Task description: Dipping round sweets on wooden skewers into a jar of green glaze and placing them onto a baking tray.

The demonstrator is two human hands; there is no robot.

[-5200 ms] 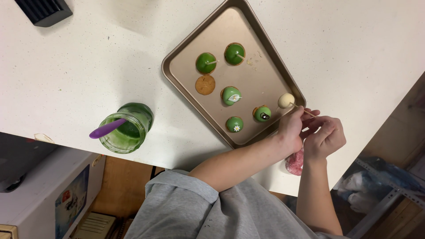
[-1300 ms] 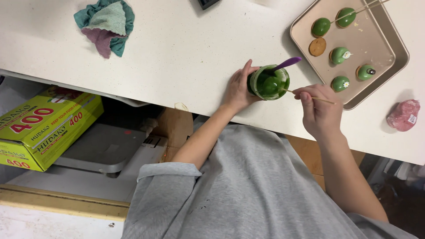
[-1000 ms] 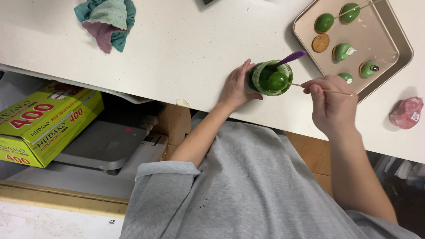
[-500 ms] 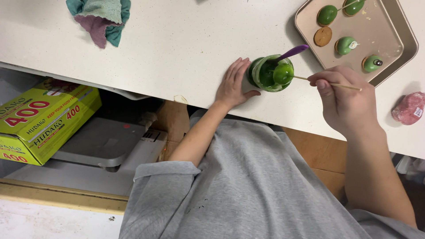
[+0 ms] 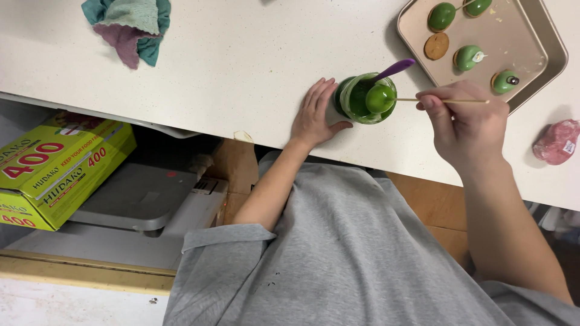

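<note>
The right hand (image 5: 468, 124) pinches a thin skewer (image 5: 450, 101) lying level, its long axis left to right; its left end carries a green ball (image 5: 380, 98) over the jar (image 5: 362, 100) at upper centre. The left hand (image 5: 314, 118) rests open, fingers (image 5: 320, 92) against the jar's left side. A purple handle (image 5: 394, 69) slants out. Tray (image 5: 547, 42) at upper right on the desk (image 5: 241, 66); yellow box (image 5: 60, 169) lower left; pink packet (image 5: 557, 142) at right

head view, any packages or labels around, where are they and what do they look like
Box: long yellow-green carton with red and dark print, on a shelf below the counter, far left.
Pink packet: small lumpy wrapped thing with a white label, on the counter at right, beside the tray.
</note>
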